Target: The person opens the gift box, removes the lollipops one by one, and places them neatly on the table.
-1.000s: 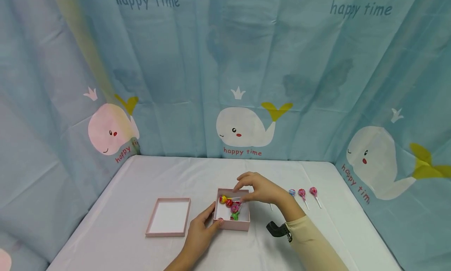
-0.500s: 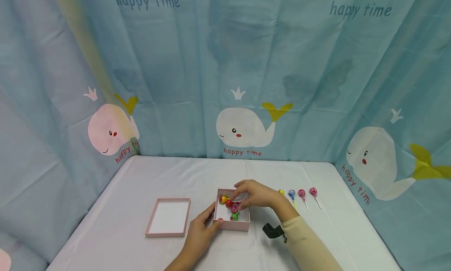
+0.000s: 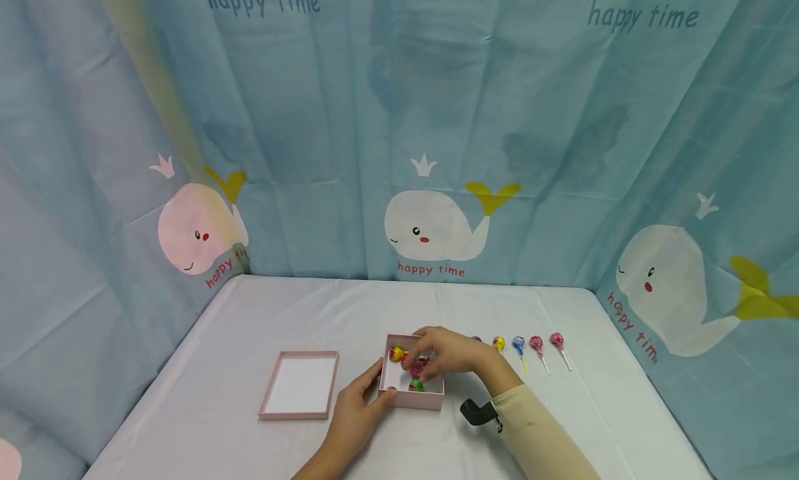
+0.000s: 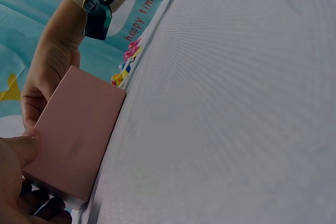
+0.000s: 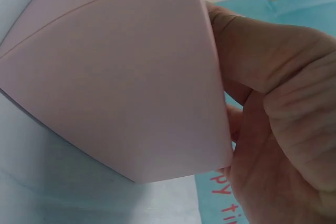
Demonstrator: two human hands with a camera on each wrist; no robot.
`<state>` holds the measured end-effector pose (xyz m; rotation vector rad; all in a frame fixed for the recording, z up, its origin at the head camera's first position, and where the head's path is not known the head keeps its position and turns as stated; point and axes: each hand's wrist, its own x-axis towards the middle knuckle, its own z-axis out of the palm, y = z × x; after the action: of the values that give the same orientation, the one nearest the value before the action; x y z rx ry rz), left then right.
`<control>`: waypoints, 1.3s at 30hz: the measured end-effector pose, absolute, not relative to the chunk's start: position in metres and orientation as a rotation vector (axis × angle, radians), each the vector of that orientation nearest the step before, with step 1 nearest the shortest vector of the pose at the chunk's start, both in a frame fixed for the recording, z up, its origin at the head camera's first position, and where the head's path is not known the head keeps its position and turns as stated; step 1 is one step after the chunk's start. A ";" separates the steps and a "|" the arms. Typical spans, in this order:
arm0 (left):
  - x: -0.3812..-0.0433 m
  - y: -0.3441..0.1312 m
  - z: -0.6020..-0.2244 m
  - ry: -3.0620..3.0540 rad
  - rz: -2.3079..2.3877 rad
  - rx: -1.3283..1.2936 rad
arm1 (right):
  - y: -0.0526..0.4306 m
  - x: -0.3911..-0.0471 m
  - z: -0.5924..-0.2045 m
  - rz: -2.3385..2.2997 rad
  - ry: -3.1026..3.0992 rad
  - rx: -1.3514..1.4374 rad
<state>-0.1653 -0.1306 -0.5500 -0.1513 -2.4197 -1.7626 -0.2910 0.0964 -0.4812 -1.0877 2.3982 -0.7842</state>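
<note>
In the head view, sweets (image 3: 415,386) lie in the box (image 3: 415,400), just under the right hand (image 3: 452,352), which bends over the right wall and hides most sticks. A row of lollipops (image 3: 536,343) sits right, the lid (image 3: 301,386) left. From the left wrist, the left hand (image 4: 18,182) grips the box. From the right wrist, the wall blocks any sign of a pinch; I can't tell.

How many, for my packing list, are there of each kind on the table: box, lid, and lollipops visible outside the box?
Box: 1
Lid: 1
Lollipops visible outside the box: 5, the leftmost mostly hidden behind the right hand
Total: 7
</note>
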 end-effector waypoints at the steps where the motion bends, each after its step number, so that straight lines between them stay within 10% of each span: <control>1: -0.166 -0.130 -0.550 -2.421 -1.759 -0.151 | 0.096 -0.291 -0.482 -0.774 2.408 -1.086; 39: -0.166 -0.128 -0.553 -2.487 -1.697 -0.082 | 0.081 -0.277 -0.495 -0.416 2.635 -1.135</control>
<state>-0.1660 -0.1285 -0.5527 -0.0825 -2.4873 -1.6975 -0.2771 0.0810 -0.4950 -1.1352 2.6353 -0.4160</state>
